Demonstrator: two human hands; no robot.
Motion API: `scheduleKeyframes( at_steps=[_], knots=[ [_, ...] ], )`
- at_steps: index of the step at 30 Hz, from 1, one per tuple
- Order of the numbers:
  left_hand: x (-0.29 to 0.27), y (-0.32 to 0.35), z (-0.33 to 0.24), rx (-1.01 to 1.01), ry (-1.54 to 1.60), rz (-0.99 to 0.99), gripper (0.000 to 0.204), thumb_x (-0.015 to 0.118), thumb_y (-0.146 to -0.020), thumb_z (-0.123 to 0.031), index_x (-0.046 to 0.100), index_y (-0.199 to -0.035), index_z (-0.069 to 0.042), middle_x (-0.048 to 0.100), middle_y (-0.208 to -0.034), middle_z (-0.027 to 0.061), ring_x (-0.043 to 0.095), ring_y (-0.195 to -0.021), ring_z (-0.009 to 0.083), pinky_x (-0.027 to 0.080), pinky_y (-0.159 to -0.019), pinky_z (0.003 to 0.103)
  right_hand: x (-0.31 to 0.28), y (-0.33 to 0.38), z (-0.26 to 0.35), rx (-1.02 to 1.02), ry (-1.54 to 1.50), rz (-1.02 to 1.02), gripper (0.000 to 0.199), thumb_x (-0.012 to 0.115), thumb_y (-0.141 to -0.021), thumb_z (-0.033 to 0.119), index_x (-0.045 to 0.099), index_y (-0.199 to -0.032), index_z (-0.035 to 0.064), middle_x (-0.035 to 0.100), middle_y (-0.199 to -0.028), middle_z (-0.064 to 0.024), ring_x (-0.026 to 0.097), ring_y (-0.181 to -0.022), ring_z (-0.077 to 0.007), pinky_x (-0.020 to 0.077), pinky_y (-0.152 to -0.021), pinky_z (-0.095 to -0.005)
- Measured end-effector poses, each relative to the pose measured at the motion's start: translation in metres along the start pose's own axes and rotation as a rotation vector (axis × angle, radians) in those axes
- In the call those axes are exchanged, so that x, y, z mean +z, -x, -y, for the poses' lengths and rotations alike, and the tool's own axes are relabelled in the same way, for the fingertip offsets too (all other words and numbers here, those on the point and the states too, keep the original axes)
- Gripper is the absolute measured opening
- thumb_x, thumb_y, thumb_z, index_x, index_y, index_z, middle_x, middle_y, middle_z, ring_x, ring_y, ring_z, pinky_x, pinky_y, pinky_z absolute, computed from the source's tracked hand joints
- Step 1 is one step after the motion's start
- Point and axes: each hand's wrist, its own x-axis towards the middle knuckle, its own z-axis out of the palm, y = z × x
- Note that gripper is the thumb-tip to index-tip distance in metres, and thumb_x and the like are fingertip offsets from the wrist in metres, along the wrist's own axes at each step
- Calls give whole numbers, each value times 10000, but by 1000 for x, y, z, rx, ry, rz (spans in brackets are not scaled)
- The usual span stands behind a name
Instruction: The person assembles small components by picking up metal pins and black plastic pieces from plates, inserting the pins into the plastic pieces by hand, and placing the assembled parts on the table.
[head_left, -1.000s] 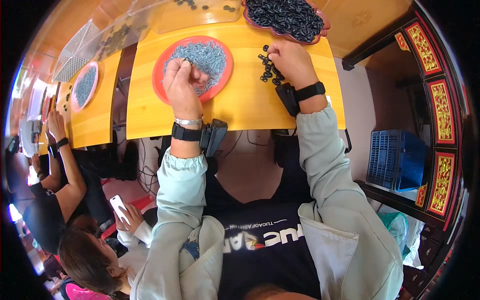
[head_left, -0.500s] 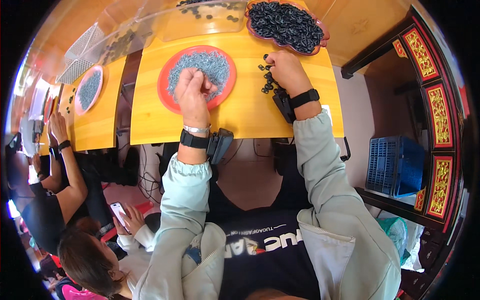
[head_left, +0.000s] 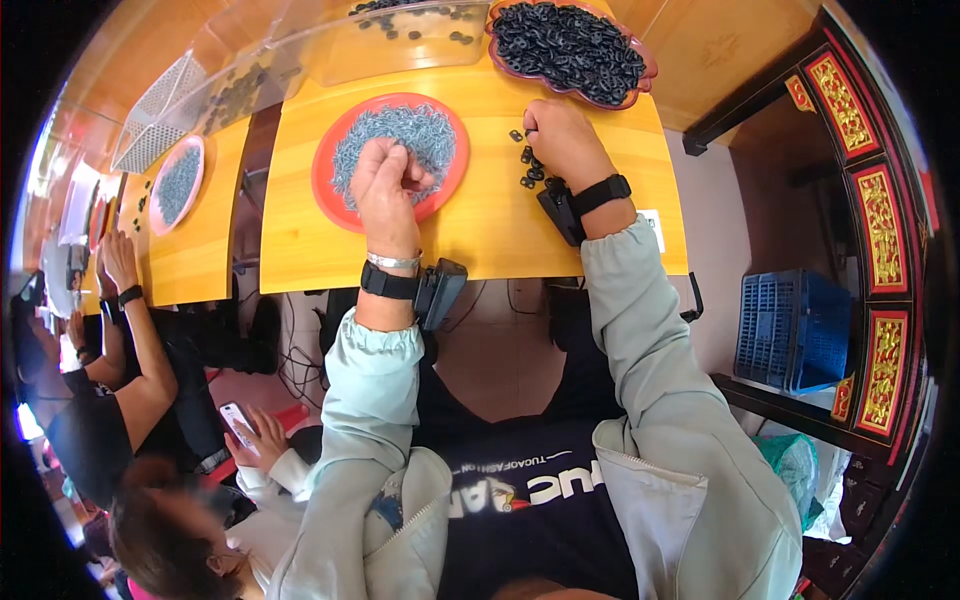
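Over the near part of a round red plate (head_left: 322,190) my left hand (head_left: 388,190) is closed, thumb and fingertips pressed together. Whatever it pinches is too small to make out. The plate is heaped with small silvery metal pieces (head_left: 425,135), thin like screws. Right of it, my right hand (head_left: 565,140) has its fingers curled in a pinch, palm down, beside a loose scatter of small black two-holed pieces (head_left: 528,180) on the yellow table (head_left: 480,245). Its fingertips are partly hidden, so what it grips cannot be seen. Each wrist wears a black strap with a small device.
A scalloped dish (head_left: 648,75) piled with black pieces stands at the back right. Behind the red plate is a clear plastic bin (head_left: 400,65). Leftward are a second table with a pink plate (head_left: 157,215), a white basket (head_left: 165,95) and other people. A blue crate (head_left: 790,330) sits right.
My right hand has shifted slightly left and away from me above the black pieces. The left hand keeps its pinch almost in place. The seated person's head at lower left has turned.
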Motion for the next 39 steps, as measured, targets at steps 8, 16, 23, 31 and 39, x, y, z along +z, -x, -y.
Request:
scheduleKeyframes(
  at_steps=[8, 16, 23, 31, 39],
  knots=[
    [-1, 0, -2, 0, -14, -21, 112, 426, -892, -101, 484, -816, -42, 484, -644, 37, 485, -555, 125, 407, -527, 228, -20, -1, 17, 128, -848, 24, 149, 586, -788, 37, 587, -933, 3, 626, -863, -80, 627, -731, -188, 505, -632, -290],
    [7, 2, -2, 39, -6, 1, 109, 433, -885, -86, 485, -807, -30, 487, -636, 31, 486, -554, 114, 405, -529, 218, -19, 4, 45, 259, -1847, 373, 239, 525, -873, 30, 515, -1108, -14, 581, -989, -65, 619, -839, -129, 528, -788, -232],
    [5, 1, 0, 63, 9, 16, 122, 428, -901, -129, 478, -834, -41, 493, -641, 41, 491, -557, 141, 383, -525, 239, -14, 5, 52, 184, -1996, 490, 239, 510, -880, 30, 511, -1114, -15, 578, -990, -69, 613, -832, -126, 528, -772, -228],
    [4, 4, -1, 122, -74, 40, 123, 432, -895, -116, 482, -823, -30, 512, -659, 47, 496, -567, 122, 409, -546, 221, -26, 11, 83, 252, -1747, 325, 186, 559, -858, 57, 547, -1030, -14, 596, -938, -65, 618, -793, -119, 534, -731, -218],
    [8, 4, 0, 82, -10, 29, 86, 443, -874, -67, 471, -797, -38, 484, -657, 7, 428, -571, 73, 369, -537, 206, -16, 13, 92, 281, -1720, 221, 166, 590, -832, 49, 553, -980, -18, 599, -920, -81, 626, -783, -137, 537, -708, -223]
  ],
)
